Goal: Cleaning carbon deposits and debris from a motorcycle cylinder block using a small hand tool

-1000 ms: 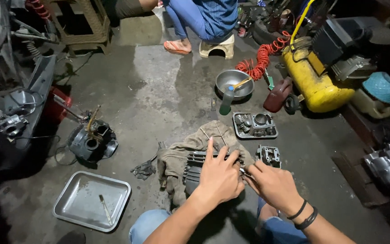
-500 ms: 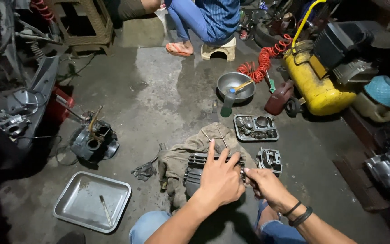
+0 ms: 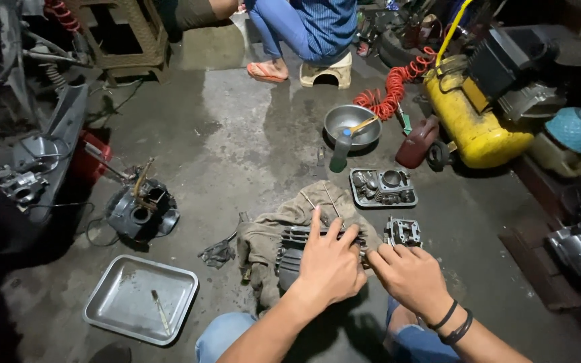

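My left hand (image 3: 329, 263) lies flat on top of a dark finned engine cylinder (image 3: 289, 250), pressing it down on a tan rag (image 3: 263, 235) spread on the concrete floor. My right hand (image 3: 408, 274) is at the cylinder's right side, its fingers pinched around a small metal tool or part that I can barely see. Two thin metal rods (image 3: 321, 200) stick out beyond the cylinder on the rag. A small cylinder head (image 3: 403, 232) sits just right of my hands.
An empty metal tray (image 3: 141, 298) lies at lower left, an engine case (image 3: 139, 212) above it. A small tray of engine parts (image 3: 382, 187), a steel bowl (image 3: 351, 124) and green bottle (image 3: 339, 151) lie ahead. A yellow compressor (image 3: 475, 131) stands right. A person (image 3: 307, 27) squats at the far end.
My right hand drew back slightly from the cylinder and then came in again against its right side. My left hand has stayed pressed on top.
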